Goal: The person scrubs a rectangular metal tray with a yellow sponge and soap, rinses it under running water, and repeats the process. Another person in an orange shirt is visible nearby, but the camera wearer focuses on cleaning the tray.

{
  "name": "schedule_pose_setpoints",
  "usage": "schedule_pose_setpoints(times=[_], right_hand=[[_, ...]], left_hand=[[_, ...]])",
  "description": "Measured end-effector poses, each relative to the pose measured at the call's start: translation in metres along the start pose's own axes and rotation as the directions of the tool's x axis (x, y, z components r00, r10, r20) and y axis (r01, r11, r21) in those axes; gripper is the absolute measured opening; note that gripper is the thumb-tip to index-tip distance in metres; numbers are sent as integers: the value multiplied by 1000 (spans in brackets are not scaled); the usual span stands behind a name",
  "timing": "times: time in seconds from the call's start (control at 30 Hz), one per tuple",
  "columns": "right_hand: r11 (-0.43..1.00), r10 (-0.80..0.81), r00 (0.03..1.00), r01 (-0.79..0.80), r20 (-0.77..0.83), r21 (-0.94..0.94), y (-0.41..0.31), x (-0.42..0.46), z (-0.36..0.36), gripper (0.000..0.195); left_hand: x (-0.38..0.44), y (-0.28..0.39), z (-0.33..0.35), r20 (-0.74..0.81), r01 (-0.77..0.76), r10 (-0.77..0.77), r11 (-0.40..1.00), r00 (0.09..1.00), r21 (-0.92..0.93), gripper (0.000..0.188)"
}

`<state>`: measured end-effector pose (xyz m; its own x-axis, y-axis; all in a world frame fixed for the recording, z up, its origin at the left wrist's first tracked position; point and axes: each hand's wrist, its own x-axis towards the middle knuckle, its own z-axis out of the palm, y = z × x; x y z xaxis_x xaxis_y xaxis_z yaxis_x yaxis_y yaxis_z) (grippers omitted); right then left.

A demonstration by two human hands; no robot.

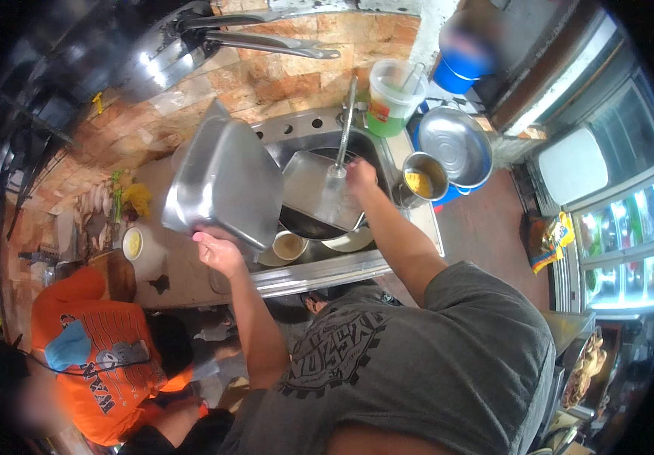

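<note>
My left hand (220, 252) grips the lower rim of a deep stainless steel food pan (227, 182), tilted up on its side over the left of the sink. My right hand (363, 175) is over the sink, with its fingers curled beside the nozzle of a flexible metal faucet (345, 133). Blur hides whether those fingers hold anything. Water runs from the nozzle onto a flat metal sheet or tray (310, 185), which rests in a large dark round pan (310, 227). In front of that pan, a small bowl (289, 245) and a pale plate (350, 240) lie in the sink basin.
A plastic tub of green liquid (388, 114) stands behind the sink. To the right are a metal pot with yellow contents (418, 183) and a wide metal basin (455, 145). A person in an orange shirt (99, 347) is at the left, near a white bowl (133, 243).
</note>
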<state>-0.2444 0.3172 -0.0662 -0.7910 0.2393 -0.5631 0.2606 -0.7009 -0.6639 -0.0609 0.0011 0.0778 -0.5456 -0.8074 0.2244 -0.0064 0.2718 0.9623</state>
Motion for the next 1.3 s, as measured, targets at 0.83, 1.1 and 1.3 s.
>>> schedule_pose_setpoints(times=[0.83,1.1,1.3], right_hand=[[315,-235,348,910,908,-268,103,-107,112,26],[157,-369,247,967,896,-202,66,-78,88,29],[-111,-614,101,971,783,-213,-8,-2,39,32]], left_hand=[[-28,18,-5,-46,392,-466,790,884,-472,89],[-53,23,-32,-160,301,-388,867,908,-397,82],[-57,-3,-49,-418,-23,-135,935,898,-353,62]])
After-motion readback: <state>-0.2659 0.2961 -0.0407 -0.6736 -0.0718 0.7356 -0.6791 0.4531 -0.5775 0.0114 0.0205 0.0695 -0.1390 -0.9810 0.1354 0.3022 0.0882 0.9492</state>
